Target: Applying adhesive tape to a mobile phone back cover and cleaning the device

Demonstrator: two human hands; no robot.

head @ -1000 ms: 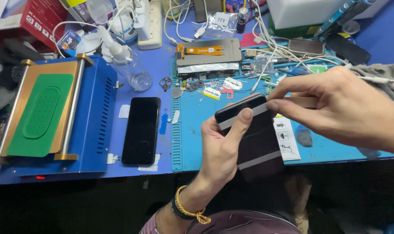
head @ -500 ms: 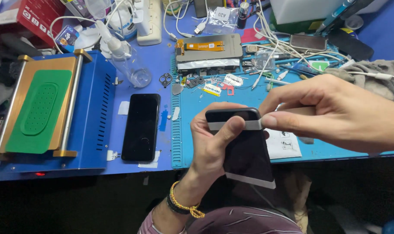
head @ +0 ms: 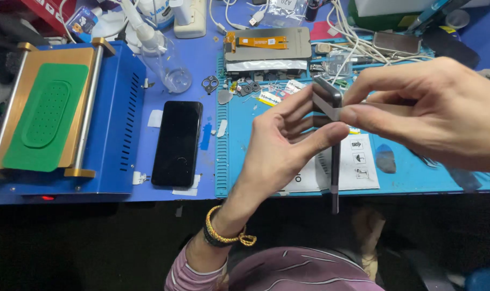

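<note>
Two hands are over the counter [head: 175, 64]: the left hand [head: 277, 145] and the right hand [head: 433, 108], with one dark phone [head: 334, 161] pinched edge-on between them. One more black phone [head: 177, 143] lies flat by itself. There is one blue heating machine [head: 116, 124] carrying one green pad [head: 43, 121], one clear bottle [head: 164, 62], one blue work mat [head: 417, 172], and one display panel with an orange flex strip [head: 266, 51]. One printed paper sheet [head: 358, 167] lies on the mat. One beaded bracelet [head: 223, 234] circles the left wrist.
</note>
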